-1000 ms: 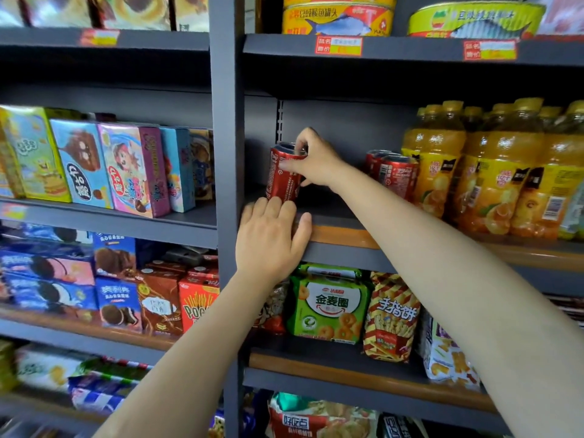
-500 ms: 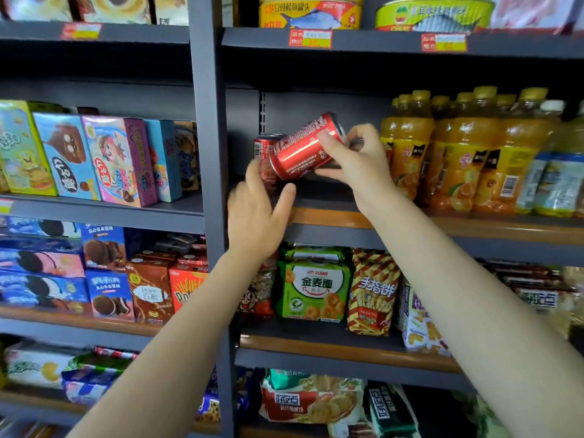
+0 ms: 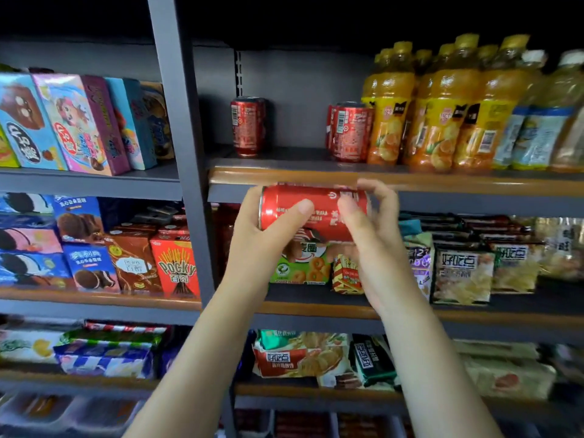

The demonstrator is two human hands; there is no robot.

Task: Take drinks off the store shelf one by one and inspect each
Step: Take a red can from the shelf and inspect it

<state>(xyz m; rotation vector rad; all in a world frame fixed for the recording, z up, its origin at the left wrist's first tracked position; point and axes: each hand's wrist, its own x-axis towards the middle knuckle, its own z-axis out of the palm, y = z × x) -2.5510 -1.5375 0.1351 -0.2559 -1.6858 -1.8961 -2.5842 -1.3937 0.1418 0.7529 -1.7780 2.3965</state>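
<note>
I hold a red drink can on its side in front of the shelf edge. My left hand grips its left end, thumb across the front. My right hand grips its right end with thumb and fingers curled round it. One red can stands alone on the drinks shelf at the left. More red cans stand further right, beside orange juice bottles.
A grey upright post divides the shelving. Snack boxes fill the left bay, biscuit boxes below them. Snack bags line the shelf under the drinks. Pale bottles stand at the far right.
My right hand has brought the can down off the shelf and level with its front edge. My left hand left the shelf edge and took the can's left end. The view tilted down.
</note>
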